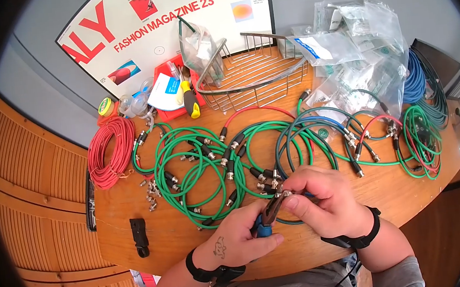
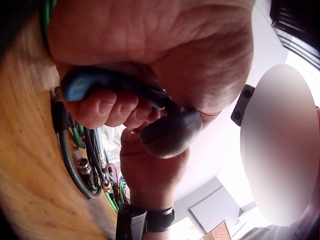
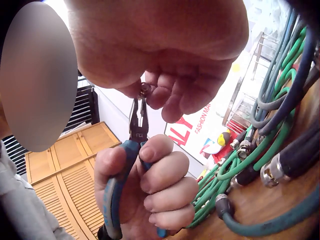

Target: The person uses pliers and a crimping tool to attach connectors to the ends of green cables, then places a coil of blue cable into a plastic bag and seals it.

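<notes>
My left hand [image 1: 238,240] grips a pair of pliers [image 1: 264,230] by its blue handles, fingers wrapped round them. Seen from the right wrist, the pliers [image 3: 138,127] point up, their jaws closed around or against a small metal connector [image 3: 145,88]. Thumb and fingers of my right hand [image 1: 331,200] pinch that connector at the tool's tips. In the left wrist view a blue handle [image 2: 82,84] curves across the palm. Just beyond both hands lie green cables [image 1: 186,142] with black-and-silver BNC plugs [image 1: 230,169].
A coiled red cable [image 1: 111,154] and several loose metal connectors [image 1: 152,194] lie left. Behind stand a wire basket [image 1: 257,83], a red bin [image 1: 170,115] with a yellow-black screwdriver [image 1: 189,99], and clear plastic bags [image 1: 365,66]. A black strap [image 1: 139,237] lies front left; blue cable [image 1: 413,81] sits far right.
</notes>
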`<state>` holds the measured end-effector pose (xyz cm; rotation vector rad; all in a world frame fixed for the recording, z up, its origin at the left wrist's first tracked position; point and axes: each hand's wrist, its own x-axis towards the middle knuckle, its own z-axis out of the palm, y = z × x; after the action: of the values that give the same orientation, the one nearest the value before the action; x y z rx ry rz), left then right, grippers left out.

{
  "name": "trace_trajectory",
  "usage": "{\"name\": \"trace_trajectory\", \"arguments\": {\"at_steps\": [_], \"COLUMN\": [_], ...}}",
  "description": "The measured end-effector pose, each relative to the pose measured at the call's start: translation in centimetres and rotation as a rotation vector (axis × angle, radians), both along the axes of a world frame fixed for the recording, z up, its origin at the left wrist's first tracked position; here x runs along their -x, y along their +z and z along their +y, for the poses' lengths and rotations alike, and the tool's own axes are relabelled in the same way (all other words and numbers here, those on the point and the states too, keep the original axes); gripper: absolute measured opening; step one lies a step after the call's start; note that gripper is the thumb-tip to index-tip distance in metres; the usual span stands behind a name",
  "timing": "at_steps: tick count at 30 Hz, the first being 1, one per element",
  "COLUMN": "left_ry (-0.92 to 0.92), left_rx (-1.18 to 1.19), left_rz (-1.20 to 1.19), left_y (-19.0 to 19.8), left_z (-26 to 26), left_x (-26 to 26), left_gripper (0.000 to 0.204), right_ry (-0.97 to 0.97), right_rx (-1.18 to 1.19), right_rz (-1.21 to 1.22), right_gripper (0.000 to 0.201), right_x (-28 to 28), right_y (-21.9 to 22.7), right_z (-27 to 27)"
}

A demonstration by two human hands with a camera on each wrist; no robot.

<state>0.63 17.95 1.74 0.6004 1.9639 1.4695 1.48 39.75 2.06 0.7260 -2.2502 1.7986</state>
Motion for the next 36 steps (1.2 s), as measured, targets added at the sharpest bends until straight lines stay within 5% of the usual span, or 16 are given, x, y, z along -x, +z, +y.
{"name": "trace_trajectory", "arguments": {"at_steps": [10, 13, 28, 36], "left_ry": [0.005, 0.005, -0.029, -0.030], "left_rx": [-0.044, -0.053, -0.063, -0.036], "left_rz": [0.058, 0.053, 0.029, 0.029], "left_y": [-1.0, -0.8, -1.2, -0.9], "left_z": [-0.2, -0.1, -0.4, -0.3], "left_x": [-0.1, -0.2, -0.2, -0.1], "left_gripper": [0.032, 0.034, 0.033, 0.034], "right_ry": [0.039, 0.023, 0.071, 0.084], "right_rx": [0.283, 0.069, 0.025, 0.203], "right_rz": [-0.257, -0.072, 0.000, -0.243], "right_gripper": [0.012, 0.019, 0.010, 0.012], "right_x": [-0.3, 0.0, 0.2, -0.1], "right_y": [-0.5, -0.3, 0.4, -0.3], "right_z": [-0.6, -0.1, 0.2, -0.1]}}
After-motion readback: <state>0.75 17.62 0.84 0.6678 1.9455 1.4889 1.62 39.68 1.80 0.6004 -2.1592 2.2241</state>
